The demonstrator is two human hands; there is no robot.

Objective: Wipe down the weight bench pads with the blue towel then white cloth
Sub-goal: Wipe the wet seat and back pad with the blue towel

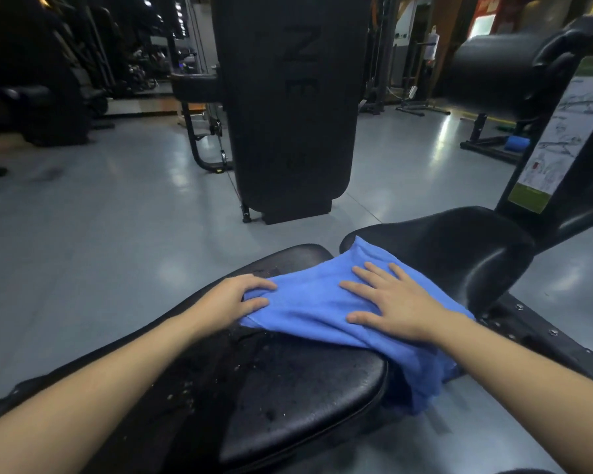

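Blue-towel pass on the wet black vinyl bench pad (288, 388).

The soft blue terry towel (308, 302) spans both pads; right hand (391, 302) presses flat, left hand (235, 297) fingers curl on its edge. Next, probably sweep over the droplets; no white cloth visible.

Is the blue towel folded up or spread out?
Spread out: the blue towel lies across both black pads, one end hanging over the edge.
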